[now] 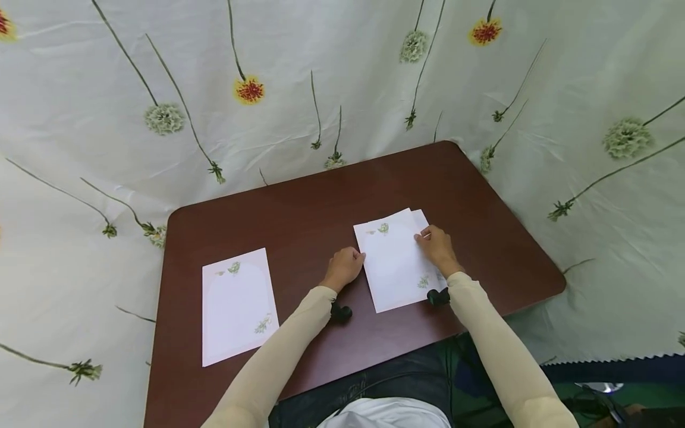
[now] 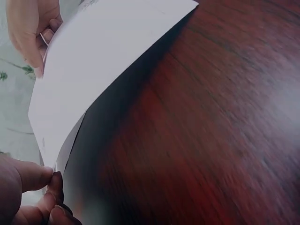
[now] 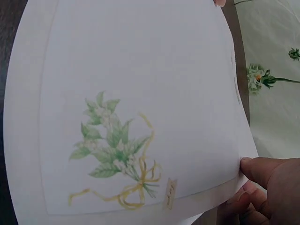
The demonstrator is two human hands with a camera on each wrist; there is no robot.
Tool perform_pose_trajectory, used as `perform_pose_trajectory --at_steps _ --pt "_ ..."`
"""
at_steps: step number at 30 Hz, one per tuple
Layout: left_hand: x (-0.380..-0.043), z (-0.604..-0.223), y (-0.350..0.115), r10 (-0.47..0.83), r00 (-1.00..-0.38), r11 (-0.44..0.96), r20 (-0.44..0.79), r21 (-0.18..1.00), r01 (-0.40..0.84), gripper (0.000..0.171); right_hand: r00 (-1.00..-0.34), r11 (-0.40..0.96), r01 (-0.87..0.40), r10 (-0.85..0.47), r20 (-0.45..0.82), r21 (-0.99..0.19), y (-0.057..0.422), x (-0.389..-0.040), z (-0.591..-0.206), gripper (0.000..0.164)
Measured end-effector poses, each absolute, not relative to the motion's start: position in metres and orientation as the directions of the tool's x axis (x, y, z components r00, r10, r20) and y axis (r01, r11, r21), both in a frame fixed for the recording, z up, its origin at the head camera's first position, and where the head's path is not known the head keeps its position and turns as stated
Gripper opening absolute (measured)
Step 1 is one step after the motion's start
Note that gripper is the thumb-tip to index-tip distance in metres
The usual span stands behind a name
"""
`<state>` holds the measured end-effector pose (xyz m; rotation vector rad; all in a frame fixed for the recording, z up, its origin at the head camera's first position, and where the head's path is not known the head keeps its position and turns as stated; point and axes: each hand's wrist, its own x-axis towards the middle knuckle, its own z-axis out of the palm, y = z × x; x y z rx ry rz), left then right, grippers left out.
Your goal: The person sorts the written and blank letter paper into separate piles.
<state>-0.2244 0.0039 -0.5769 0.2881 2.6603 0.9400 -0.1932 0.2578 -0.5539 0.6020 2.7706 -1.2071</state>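
Observation:
Both hands hold a white sheet of paper (image 1: 393,261) printed with small green sprigs, just above the brown table. My left hand (image 1: 344,267) pinches its left edge; in the left wrist view the left thumb and fingers (image 2: 35,180) grip that edge, and the paper bows upward. At the opposite edge, my right hand (image 1: 436,246) pinches the paper between thumb (image 3: 262,169) and curled fingers. A second sheet (image 1: 421,220) shows slightly offset behind the first at the upper right. How many sheets are held I cannot tell. The right wrist view shows a leafy bouquet with a yellow ribbon (image 3: 143,176) printed on the paper.
Another white printed sheet (image 1: 238,309) lies flat at the left of the brown table (image 1: 310,208), beside the left forearm. A pale cloth with a flower print (image 1: 332,53) hangs behind the table and at its sides. The person's lap (image 1: 374,380) is at the near edge.

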Motion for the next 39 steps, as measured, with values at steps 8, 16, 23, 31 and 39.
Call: perform_pose_trajectory --at_steps 8,16,23,31,39 --pt "-0.229 -0.581 0.030 0.296 -0.928 0.772 -0.228 0.629 0.091 0.033 -0.903 0.590 0.402 0.384 -0.195 -0.700 0.274 -0.193 -0.565 0.033" --pt "-0.231 -0.581 0.041 0.299 -0.925 0.784 -0.234 0.614 0.098 0.028 -0.892 0.578 0.404 0.420 -0.166 -0.709 0.277 -0.195 -0.570 0.028" --pt "-0.231 -0.581 0.046 0.326 -0.915 0.780 -0.238 0.615 0.118 0.031 -0.895 0.600 0.390 0.424 -0.136 -0.699 0.283 -0.200 -0.574 0.030" --pt "-0.229 -0.584 0.050 0.313 -0.920 0.776 -0.236 0.623 0.104 0.028 -0.891 0.601 0.402 0.432 -0.142 -0.691 0.285 -0.198 -0.580 0.031" --pt "-0.229 -0.585 0.053 0.287 -0.930 0.779 -0.231 0.621 0.086 0.028 -0.890 0.586 0.389 0.437 -0.126 -0.711 0.286 -0.197 -0.582 0.030"
